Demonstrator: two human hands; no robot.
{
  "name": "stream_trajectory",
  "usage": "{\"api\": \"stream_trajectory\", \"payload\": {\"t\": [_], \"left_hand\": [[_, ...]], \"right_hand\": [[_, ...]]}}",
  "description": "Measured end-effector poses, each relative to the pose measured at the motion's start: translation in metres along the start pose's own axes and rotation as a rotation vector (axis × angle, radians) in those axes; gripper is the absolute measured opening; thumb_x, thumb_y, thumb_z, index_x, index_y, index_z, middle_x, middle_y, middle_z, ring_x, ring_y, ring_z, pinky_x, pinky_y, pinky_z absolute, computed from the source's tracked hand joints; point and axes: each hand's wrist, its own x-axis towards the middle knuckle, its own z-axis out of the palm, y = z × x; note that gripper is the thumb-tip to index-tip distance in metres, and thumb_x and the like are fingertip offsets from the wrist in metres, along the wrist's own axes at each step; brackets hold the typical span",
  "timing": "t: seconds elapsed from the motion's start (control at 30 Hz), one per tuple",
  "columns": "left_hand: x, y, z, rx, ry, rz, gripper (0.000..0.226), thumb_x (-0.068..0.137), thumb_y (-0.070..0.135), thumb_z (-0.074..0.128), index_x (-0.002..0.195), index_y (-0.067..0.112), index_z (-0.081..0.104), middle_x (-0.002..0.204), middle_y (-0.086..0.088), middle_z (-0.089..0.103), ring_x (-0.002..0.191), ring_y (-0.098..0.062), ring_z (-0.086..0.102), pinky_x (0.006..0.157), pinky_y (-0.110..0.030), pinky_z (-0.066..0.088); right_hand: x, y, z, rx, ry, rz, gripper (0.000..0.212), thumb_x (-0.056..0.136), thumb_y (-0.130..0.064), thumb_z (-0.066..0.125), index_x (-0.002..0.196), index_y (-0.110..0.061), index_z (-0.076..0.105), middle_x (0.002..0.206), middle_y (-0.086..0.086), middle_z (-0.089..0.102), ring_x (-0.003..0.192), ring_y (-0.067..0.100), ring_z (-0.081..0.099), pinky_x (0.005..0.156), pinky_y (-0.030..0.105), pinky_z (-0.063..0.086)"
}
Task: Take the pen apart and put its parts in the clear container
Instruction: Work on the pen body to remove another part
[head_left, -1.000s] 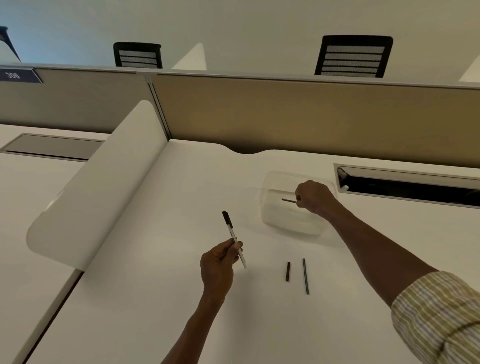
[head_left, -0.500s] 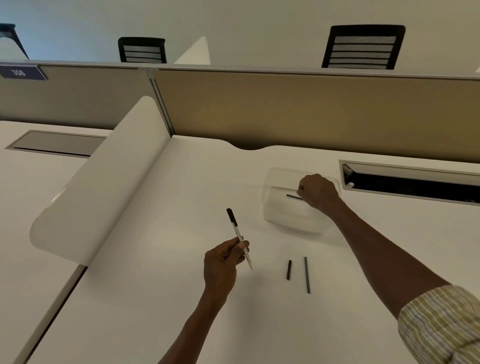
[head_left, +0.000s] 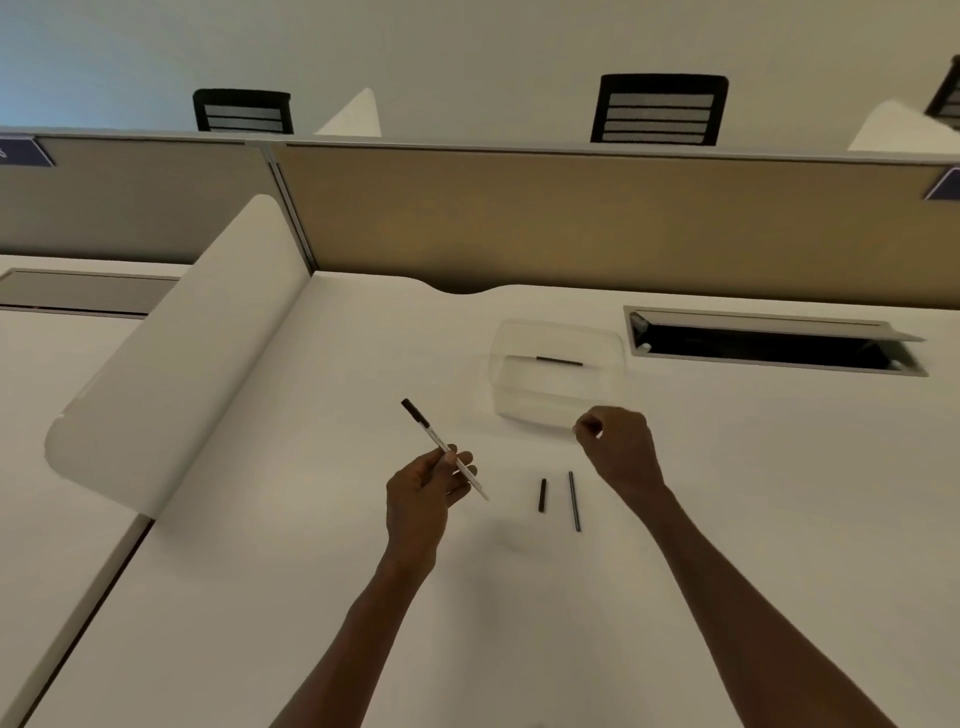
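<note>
- While the left hand (head_left: 423, 491) pinches the pen barrel (head_left: 445, 449) between thumb and fingers, the barrel slants with its black end up toward 11 o'clock and its pale tip down toward 5 o'clock, clear of the table (head_left: 260, 597).
- Over at 1 o'clock from that hand sits the clear container (head_left: 557, 382), upright on the table, open at the top.
- Inside it, one thin dark pen part (head_left: 559, 360) lies crosswise against the far side of the floor; nothing else shows through the walls.
- Right hand (head_left: 621, 449) hovers just at the container's near edge, at its 5 o'clock corner, fingers curled in, thumb and forefinger tips drawn together. That grip looks closed on nothing, though anything tiny there would be too small to tell.
- Down on the table between the two hands, two loose pieces lie side by side, near each other but apart: a short black piece (head_left: 542, 495) and, at its 3 o'clock, a longer thin rod (head_left: 574, 501), both pointing roughly 12 to 6.
- Both pieces sit outside the container, at its 6 o'clock.
</note>
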Motion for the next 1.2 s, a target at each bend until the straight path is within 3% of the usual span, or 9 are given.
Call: {"api": "stream_trajectory", "payload": {"t": [0.23, 0.5, 0.67, 0.77, 0.9, 1.07, 1.2], "left_hand": [[-0.021, 0.001, -0.001, -0.031, -0.016, -0.028, 0.018, 0.096, 0.018, 0.060, 0.104, 0.006, 0.071, 0.101, -0.013, 0.076, 0.095, -0.030, 0.073, 0.084, -0.041, 0.057], [-0.033, 0.002, 0.001, -0.074, 0.022, -0.027, 0.013, 0.093, 0.009, 0.063, 0.102, 0.002, 0.070, 0.097, -0.017, 0.075, 0.091, -0.030, 0.073, 0.077, -0.034, 0.059], [-0.033, 0.007, 0.002, -0.103, 0.034, -0.027, 0.015, 0.089, 0.005, 0.067, 0.103, 0.000, 0.069, 0.094, -0.017, 0.076, 0.089, -0.028, 0.073, 0.076, -0.031, 0.060], [-0.032, 0.007, 0.003, -0.134, 0.036, -0.040, 0.016, 0.088, 0.004, 0.068, 0.104, -0.001, 0.068, 0.096, -0.018, 0.075, 0.091, -0.027, 0.074, 0.080, -0.032, 0.060], [-0.030, 0.009, 0.005, -0.180, 0.027, -0.068, 0.018, 0.088, 0.005, 0.068, 0.104, -0.003, 0.070, 0.098, -0.018, 0.075, 0.095, -0.029, 0.073, 0.081, -0.032, 0.059], [-0.026, 0.013, 0.008, -0.254, 0.044, -0.103, 0.016, 0.089, 0.005, 0.067, 0.101, -0.005, 0.071, 0.094, -0.017, 0.074, 0.096, -0.028, 0.072, 0.079, -0.030, 0.059], [-0.024, 0.020, 0.013, -0.338, 0.076, -0.135, 0.018, 0.091, 0.004, 0.064, 0.104, -0.008, 0.068, 0.095, -0.014, 0.074, 0.095, -0.025, 0.071, 0.077, -0.027, 0.060]], "right_hand": [[-0.046, 0.023, 0.018, -0.081, -0.110, 0.177, 0.012, 0.083, -0.015, 0.065, 0.080, -0.006, 0.072, 0.085, 0.009, 0.073, 0.087, 0.027, 0.066, 0.072, 0.032, 0.051], [-0.069, 0.026, 0.036, -0.044, -0.168, 0.254, 0.028, 0.079, -0.037, 0.072, 0.073, -0.013, 0.060, 0.078, 0.003, 0.065, 0.078, 0.024, 0.062, 0.062, 0.029, 0.041], [-0.071, 0.020, 0.044, -0.181, -0.132, 0.262, 0.017, 0.085, -0.025, 0.061, 0.086, -0.008, 0.063, 0.089, 0.009, 0.067, 0.085, 0.030, 0.064, 0.064, 0.031, 0.044], [-0.071, 0.019, 0.046, -0.189, -0.110, 0.285, 0.010, 0.083, -0.016, 0.058, 0.084, -0.007, 0.061, 0.089, 0.011, 0.066, 0.085, 0.033, 0.063, 0.061, 0.031, 0.039], [-0.072, 0.021, 0.043, -0.149, -0.126, 0.304, 0.013, 0.079, -0.020, 0.061, 0.074, -0.011, 0.053, 0.084, 0.010, 0.065, 0.081, 0.033, 0.063, 0.058, 0.030, 0.037], [-0.072, 0.011, 0.027, -0.068, -0.064, 0.286, 0.017, 0.075, -0.023, 0.064, 0.068, -0.008, 0.061, 0.067, 0.003, 0.064, 0.069, 0.026, 0.062, 0.055, 0.030, 0.042], [-0.074, -0.011, 0.006, 0.123, 0.009, 0.157, 0.016, 0.076, -0.021, 0.068, 0.062, -0.020, 0.060, 0.060, -0.009, 0.063, 0.060, 0.011, 0.059, 0.056, 0.027, 0.044]]}}
